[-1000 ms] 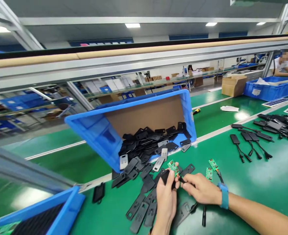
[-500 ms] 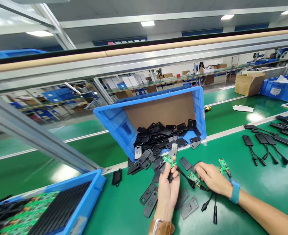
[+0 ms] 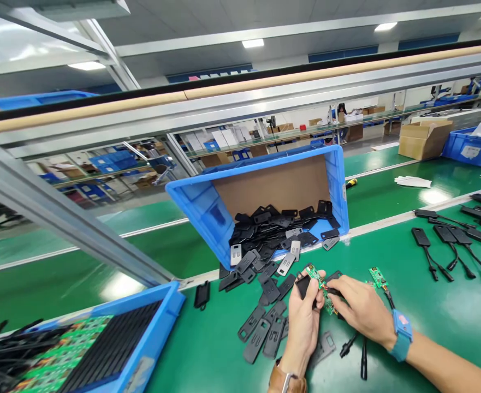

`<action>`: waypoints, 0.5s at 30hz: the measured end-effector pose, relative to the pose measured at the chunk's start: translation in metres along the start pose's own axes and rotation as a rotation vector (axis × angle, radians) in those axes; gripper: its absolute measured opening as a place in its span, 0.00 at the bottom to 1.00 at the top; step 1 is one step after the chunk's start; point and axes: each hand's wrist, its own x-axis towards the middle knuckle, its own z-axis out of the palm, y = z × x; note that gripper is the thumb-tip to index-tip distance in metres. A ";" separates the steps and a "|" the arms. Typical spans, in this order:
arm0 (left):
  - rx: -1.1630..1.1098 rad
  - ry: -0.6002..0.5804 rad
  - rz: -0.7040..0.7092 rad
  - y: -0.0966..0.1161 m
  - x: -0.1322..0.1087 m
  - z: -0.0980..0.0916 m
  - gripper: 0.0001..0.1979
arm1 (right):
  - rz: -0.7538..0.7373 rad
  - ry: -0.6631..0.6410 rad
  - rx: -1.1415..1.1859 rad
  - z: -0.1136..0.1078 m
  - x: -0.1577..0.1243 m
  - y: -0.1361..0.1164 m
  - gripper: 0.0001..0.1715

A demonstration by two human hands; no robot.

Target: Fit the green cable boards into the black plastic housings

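Note:
My left hand [image 3: 303,322] is closed around a black plastic shell [image 3: 303,285] with a small green circuit board [image 3: 314,272] at its top. My right hand [image 3: 361,308], with a blue wristband, is closed on a second green board [image 3: 329,303] whose black cable [image 3: 357,349] trails toward me. Both hands meet above the green mat. Loose black shells [image 3: 260,327] lie just left of them.
A tipped blue bin [image 3: 199,210] spills black shells behind my hands. Another blue bin [image 3: 142,349] with boards and cables stands at the near left. Finished cabled parts [image 3: 440,243] lie at the right. One green board [image 3: 377,277] rests beside my right hand. Cardboard box [image 3: 424,139] far right.
My hands have come together: the right hand brought its cabled board up to the shell in the left. The view has shifted slightly left.

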 end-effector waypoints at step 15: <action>0.145 -0.207 -0.152 0.003 0.003 -0.010 0.18 | -0.080 -0.092 0.236 -0.028 0.015 0.015 0.04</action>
